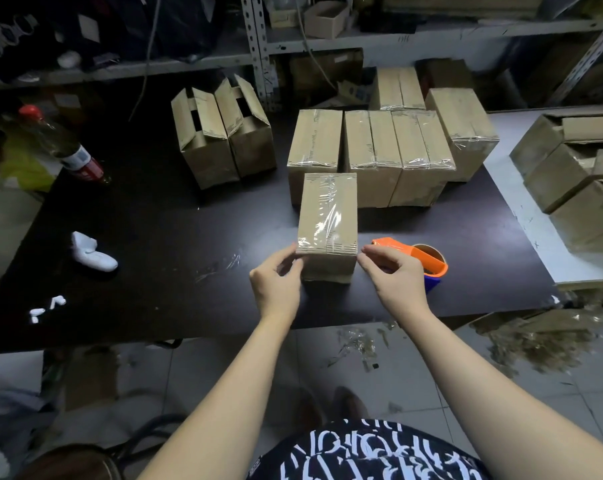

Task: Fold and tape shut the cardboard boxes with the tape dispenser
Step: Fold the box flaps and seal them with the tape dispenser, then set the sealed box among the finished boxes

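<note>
**Both hands at the near end of a taped box**

Left hand (276, 282) and right hand (393, 275) reach forward side by side over the edge of the dark table (189, 237), one at each near corner of the taped box (328, 216). That box stands on the table between them, its long top running away from the person and covered by a wrinkled strip of clear tape. The left hand grips the near left corner, thumb at the top edge and curled fingers against the near face. The right hand's fingers are bunched together with their tips at the near right corner; whether they hold the box or only touch it cannot be told.

Just behind the right hand, partly hidden by it, the orange and blue tape dispenser (418, 254) sits on the table, close to the box but apart from it. Beyond the hands stands a cluster of sealed boxes (373, 143), the nearest touching the far end of the held box. Further off, ahead and to the left of the left hand, two open boxes (220, 133) stand with their flaps up. A white crumpled object (92, 252) lies well to the left of the left hand.
</note>
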Demonstrator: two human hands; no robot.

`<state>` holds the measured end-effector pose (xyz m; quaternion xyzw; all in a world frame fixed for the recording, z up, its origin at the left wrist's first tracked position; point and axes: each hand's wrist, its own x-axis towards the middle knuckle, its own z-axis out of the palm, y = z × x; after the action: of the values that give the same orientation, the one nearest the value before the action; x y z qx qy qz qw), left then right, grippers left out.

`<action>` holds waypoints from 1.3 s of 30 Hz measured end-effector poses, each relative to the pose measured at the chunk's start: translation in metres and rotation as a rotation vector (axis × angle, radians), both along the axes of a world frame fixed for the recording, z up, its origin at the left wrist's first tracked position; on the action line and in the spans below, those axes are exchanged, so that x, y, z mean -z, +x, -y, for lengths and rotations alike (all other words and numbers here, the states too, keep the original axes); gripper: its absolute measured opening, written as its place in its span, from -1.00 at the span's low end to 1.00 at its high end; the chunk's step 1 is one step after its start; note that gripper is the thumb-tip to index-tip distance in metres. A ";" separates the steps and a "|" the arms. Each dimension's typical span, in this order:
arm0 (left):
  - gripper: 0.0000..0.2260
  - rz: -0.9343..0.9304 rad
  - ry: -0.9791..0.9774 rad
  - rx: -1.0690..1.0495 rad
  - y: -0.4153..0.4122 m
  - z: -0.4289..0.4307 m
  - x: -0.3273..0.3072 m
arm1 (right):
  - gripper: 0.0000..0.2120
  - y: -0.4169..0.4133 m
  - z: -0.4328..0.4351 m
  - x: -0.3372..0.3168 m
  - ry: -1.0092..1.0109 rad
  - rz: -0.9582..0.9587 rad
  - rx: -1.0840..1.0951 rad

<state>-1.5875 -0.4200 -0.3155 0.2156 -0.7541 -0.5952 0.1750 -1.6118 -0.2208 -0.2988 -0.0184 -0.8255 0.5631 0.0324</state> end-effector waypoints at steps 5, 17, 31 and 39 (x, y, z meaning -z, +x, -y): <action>-0.78 0.048 0.193 -0.040 -0.001 0.003 -0.008 | -0.73 0.006 0.019 -0.005 0.023 0.035 0.005; -0.83 0.000 0.124 -0.095 0.004 0.046 0.001 | -0.78 0.002 0.098 -0.007 0.296 -0.108 0.072; -0.88 0.159 0.055 0.015 -0.112 0.059 -0.019 | -0.71 -0.097 0.111 -0.017 0.366 0.056 0.176; -0.78 0.437 -0.136 0.391 -0.184 0.098 -0.061 | -0.41 -0.173 0.139 -0.056 0.639 -0.121 0.108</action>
<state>-1.7712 -0.5181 -0.2542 0.1770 -0.8391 -0.5054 -0.0954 -1.7850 -0.3603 -0.2425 -0.0179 -0.9548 0.2734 0.1153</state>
